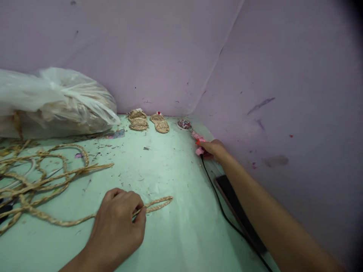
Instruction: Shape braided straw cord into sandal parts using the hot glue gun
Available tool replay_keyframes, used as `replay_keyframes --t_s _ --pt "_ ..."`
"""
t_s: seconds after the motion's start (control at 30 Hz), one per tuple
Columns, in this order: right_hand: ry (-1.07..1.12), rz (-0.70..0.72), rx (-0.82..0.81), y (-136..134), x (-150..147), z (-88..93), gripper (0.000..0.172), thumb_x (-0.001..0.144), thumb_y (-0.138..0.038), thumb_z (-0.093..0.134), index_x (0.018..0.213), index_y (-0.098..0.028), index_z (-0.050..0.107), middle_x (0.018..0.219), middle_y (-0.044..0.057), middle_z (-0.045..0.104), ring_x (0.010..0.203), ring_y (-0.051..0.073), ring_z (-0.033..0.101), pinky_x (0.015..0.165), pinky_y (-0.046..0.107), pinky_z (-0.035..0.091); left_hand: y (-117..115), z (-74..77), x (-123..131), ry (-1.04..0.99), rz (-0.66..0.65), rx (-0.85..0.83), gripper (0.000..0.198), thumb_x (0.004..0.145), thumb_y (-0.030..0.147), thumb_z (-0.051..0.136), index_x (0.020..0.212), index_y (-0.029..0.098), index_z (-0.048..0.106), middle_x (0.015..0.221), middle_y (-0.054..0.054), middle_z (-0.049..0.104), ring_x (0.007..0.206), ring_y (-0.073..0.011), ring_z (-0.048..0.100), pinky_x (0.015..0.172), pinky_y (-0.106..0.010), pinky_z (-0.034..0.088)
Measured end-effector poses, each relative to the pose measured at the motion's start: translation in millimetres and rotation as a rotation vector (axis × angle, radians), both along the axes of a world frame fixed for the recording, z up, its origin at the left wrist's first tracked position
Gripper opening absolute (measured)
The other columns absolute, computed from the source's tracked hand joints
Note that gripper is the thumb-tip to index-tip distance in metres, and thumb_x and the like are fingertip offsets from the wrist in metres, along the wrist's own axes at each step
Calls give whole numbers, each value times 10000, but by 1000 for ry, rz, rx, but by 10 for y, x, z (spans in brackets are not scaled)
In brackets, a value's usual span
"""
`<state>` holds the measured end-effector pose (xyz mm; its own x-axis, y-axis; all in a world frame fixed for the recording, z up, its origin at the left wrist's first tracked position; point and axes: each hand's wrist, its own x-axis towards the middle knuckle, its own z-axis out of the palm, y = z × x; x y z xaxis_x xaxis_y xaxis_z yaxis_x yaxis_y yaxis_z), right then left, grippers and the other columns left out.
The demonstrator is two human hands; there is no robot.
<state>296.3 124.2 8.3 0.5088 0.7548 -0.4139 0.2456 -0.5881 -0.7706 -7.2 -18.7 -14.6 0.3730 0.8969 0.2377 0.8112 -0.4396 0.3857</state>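
My left hand (120, 217) is closed in a pinch on a braided straw cord (160, 204), whose end is folded into a narrow loop sticking out to the right of the fingertips. From under the palm the cord runs left into a loose tangle of braid (42, 185). Farther off on the right, my right hand (214, 148) grips a pink glue gun (199, 136) with an orange trigger. A black cable (213, 185) leads from it toward the bottom right. The fingers on the gun's far side are hidden.
A small round dish of bits (183, 124) lies beyond the glue gun. Two small woven straw slippers (138, 120) rest by the back wall. A stuffed plastic bag (76, 102) fills the back left. A dark flat object (241, 215) lies under my right arm, along the right wall.
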Motion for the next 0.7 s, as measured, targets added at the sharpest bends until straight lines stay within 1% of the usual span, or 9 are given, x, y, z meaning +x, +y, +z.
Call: replay_keyframes --t_s 0.07,0.17,0.23,0.3,0.4,0.5,0.57,0.63,0.7 --pt "80 -14 19 -36 -38 60 304 860 -292 516 1130 -151 515 1130 84 547 940 198 571 779 398 487 1 2 -1 -9 -2 -2 163 748 187 451 601 188 520 576 2 553 619 -172 494 740 -386 364" --pt "221 -9 119 -107 -105 179 291 863 -295 512 1116 -151 519 1102 76 558 906 185 580 748 378 497 2 10 0 -18 -4 -3 162 745 186 450 597 186 515 573 3 551 609 -169 488 748 -394 357" --pt "319 6 192 -168 -171 277 201 870 -242 498 1029 -131 550 982 59 593 794 145 590 690 325 510 3 14 1 -14 -1 -10 164 743 175 441 596 186 513 575 3 551 610 -167 486 753 -395 354" --pt "409 32 266 -238 -270 394 106 866 -154 466 872 -135 570 788 22 598 630 96 556 623 265 513 4 17 3 -14 0 -11 166 742 173 437 595 188 513 576 1 553 617 -169 488 753 -392 355" --pt "503 84 389 -355 -476 601 145 852 -163 450 739 -175 540 619 -29 532 514 72 490 576 229 507 4 24 2 -16 4 -10 170 747 189 444 593 190 514 575 -1 554 621 -171 492 747 -387 357" --pt "522 151 542 -533 -691 812 112 824 -182 461 735 -185 529 680 -27 551 556 64 517 526 184 463 1 31 -1 -13 0 -16 171 744 183 442 589 189 513 566 1 548 614 -169 490 743 -385 358" --pt "441 262 745 -723 -807 910 46 781 -194 503 809 -201 538 805 -9 595 619 81 559 507 192 441 -3 34 -3 -11 -2 -21 166 741 179 442 595 190 520 566 1 550 621 -172 495 741 -385 359" --pt "326 358 832 -967 -893 930 162 750 -216 549 911 -237 550 883 -5 617 622 92 563 518 211 435 -6 36 -3 -10 11 -13 165 740 186 448 595 191 526 565 0 554 617 -173 499 744 -388 357" --pt "278 403 798 -1228 -946 842 228 749 -255 572 975 -269 547 930 -1 630 600 109 550 521 237 432 -7 40 -3 0 35 5 166 741 194 450 595 188 528 567 -1 562 605 -171 505 748 -394 354"
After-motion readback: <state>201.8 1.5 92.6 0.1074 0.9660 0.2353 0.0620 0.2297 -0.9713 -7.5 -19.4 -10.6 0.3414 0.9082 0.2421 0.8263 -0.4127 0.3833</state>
